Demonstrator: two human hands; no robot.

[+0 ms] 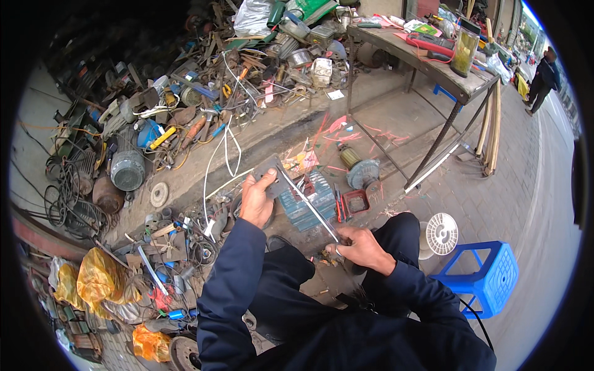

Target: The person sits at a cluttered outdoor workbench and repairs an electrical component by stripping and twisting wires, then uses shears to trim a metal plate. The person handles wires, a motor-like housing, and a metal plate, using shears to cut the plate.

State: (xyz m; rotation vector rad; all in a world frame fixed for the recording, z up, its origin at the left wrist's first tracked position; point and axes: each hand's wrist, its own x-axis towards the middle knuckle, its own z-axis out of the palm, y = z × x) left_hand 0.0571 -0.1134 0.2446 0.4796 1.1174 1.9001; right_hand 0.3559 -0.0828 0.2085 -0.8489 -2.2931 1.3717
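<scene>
Left hand (256, 199) grips the far end of the metal strip (314, 211), right hand (366, 250) the near (I see it slant).

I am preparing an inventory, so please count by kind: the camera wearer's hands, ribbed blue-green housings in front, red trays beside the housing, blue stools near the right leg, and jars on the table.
Hands: 2 (left hand, right hand)
Ribbed housing: 1
Red tray: 1
Blue stool: 1
Jar: 1
Total: 6

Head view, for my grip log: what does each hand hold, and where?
Right hand: metal strip, by its near end. Left hand: grey plate, by its edge.
</scene>
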